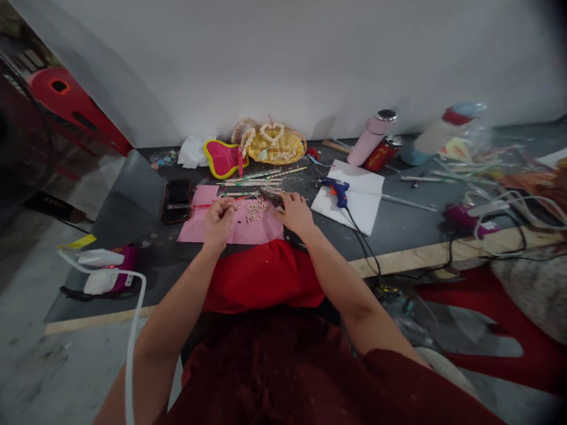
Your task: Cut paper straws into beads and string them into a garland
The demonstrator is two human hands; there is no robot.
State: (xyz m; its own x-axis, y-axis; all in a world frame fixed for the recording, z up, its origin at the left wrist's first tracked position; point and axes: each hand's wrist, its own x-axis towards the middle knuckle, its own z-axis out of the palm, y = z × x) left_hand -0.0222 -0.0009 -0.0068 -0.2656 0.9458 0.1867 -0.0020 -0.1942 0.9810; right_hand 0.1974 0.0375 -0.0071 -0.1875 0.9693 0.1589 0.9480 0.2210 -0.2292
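Note:
My left hand (219, 219) is closed in a pinch over the left part of a pink sheet (206, 227). A thin red strand (201, 206) shows at its fingers; its other details are too small to make out. My right hand (296, 212) is curled at the sheet's right edge, around a dark grey metal tool (269, 195) whose kind I cannot tell. Between the hands lies a pile of small pale pieces (256, 211). Thin striped sticks (252, 177) lie just beyond the sheet.
A blue glue gun (336, 190) rests on a white board (370, 206). Behind stand a yellow basket (287, 141), a pink flask (372, 139) and a red can (384, 153). A phone (177, 200) lies left. A white cable (137, 330) crosses the front left edge.

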